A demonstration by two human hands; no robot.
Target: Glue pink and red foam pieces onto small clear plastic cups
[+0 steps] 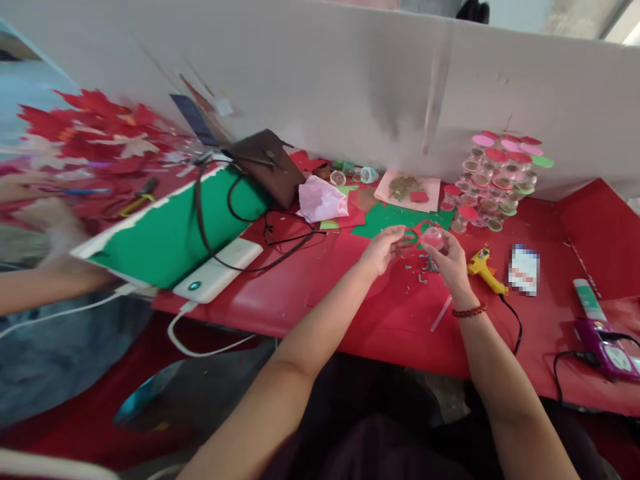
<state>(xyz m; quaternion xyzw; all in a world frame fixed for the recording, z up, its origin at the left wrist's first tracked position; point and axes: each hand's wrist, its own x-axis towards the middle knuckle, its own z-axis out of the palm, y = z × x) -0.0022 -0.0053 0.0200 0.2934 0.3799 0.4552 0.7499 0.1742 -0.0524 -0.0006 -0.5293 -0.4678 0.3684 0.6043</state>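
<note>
My right hand (451,259) has its fingers closed around a small clear plastic cup (432,237) with a pinkish look. Just left of it is my left hand (386,249), fingers stretched out and apart, with nothing visible in its grasp. A green ring-shaped piece (411,237) shows by the left fingertips; I cannot tell whether they touch it. Beneath the hands lie red paper (350,267), a green sheet (385,217) and small scattered scraps (423,278). A yellow glue gun (486,272) rests right of my right hand.
Stacked small cups with coloured discs (495,177) stand at the back right. Leftward are a brown bag (270,167), a white power bank (219,270) with a cable, and a green board (175,230). Another person's arm (50,288) reaches in at far left.
</note>
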